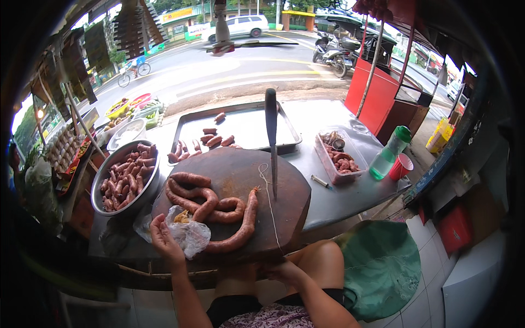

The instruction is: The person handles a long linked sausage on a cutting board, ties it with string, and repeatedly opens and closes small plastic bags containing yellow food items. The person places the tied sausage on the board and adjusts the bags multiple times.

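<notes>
A long coiled sausage [210, 210] lies on the round wooden board [284, 218], with a knife [272, 136] stuck upright at the far side. The left hand [164, 238] rests at the board's near left edge, fingers [157, 225] curled onto a crumpled plastic bag [188, 235] just beside the coil. The right hand [279, 269] sits at the near rim by the string [269, 202]; its fingers I cannot tell. A tug on the string could, I think, topple the blade toward the hands.
</notes>
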`<action>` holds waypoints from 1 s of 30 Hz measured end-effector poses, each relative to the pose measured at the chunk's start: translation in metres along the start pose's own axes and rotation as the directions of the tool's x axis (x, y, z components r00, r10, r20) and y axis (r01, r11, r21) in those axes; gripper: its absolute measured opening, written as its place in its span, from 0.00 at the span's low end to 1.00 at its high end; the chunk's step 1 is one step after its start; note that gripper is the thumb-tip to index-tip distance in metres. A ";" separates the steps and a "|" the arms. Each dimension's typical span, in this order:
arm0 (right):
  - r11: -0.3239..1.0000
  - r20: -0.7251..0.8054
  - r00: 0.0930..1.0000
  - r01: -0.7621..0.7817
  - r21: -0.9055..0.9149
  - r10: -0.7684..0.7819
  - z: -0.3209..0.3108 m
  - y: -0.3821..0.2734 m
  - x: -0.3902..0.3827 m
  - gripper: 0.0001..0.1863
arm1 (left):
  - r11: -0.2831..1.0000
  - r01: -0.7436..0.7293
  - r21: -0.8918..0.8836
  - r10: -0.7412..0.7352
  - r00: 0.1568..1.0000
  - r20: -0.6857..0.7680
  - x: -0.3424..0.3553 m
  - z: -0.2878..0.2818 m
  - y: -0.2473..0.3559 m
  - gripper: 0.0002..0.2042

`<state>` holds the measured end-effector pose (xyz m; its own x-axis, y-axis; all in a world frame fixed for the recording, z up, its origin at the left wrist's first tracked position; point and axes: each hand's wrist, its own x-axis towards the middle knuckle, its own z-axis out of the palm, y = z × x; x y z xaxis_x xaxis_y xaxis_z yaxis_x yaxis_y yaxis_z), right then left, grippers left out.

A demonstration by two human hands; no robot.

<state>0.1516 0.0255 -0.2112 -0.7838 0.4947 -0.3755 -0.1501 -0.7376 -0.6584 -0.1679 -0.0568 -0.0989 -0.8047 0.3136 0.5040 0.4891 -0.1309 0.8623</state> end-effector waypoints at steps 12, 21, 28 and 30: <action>0.999 -0.117 0.993 0.005 -0.043 -0.010 -0.010 0.015 0.020 0.17 | 0.993 0.014 -0.117 -0.005 0.997 0.074 0.013 -0.008 -0.036 0.14; 0.995 -0.103 0.995 -0.015 -0.098 0.005 0.001 -0.004 0.000 0.18 | 0.999 -0.037 0.008 0.036 0.998 0.043 -0.004 0.002 0.011 0.12; 0.999 -0.064 0.997 0.042 -0.009 -0.042 0.004 -0.008 -0.003 0.17 | 0.996 0.032 -0.081 -0.031 0.999 0.008 -0.004 0.008 0.034 0.11; 0.999 -0.085 0.996 0.033 -0.022 -0.035 0.005 -0.008 -0.003 0.16 | 0.996 0.036 -0.077 -0.035 0.999 0.009 -0.003 0.008 0.034 0.11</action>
<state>0.1526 0.0276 -0.2015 -0.7241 0.5574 -0.4063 -0.1624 -0.7103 -0.6849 -0.1458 -0.0547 -0.0711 -0.8183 0.3267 0.4729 0.4326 -0.1917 0.8810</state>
